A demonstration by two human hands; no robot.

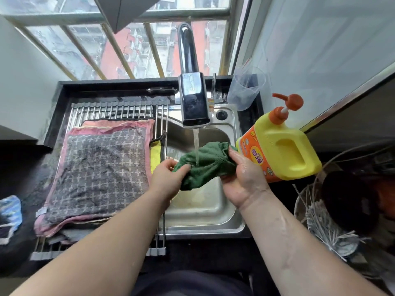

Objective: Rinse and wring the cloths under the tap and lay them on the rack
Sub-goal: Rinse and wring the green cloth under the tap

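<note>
A green cloth is stretched between my two hands over the steel sink. My left hand grips its left end and my right hand grips its right end. Water runs from the black tap onto the middle of the cloth. On the metal rack to the left lies a grey cross-patterned cloth with a pink border, on top of other cloths. A yellow cloth peeks out at the rack's right edge.
A yellow and orange pump bottle stands right of the sink, close to my right hand. A clear plastic cup sits at the back right. A basket of sticks is at the right, a blue cloth at far left.
</note>
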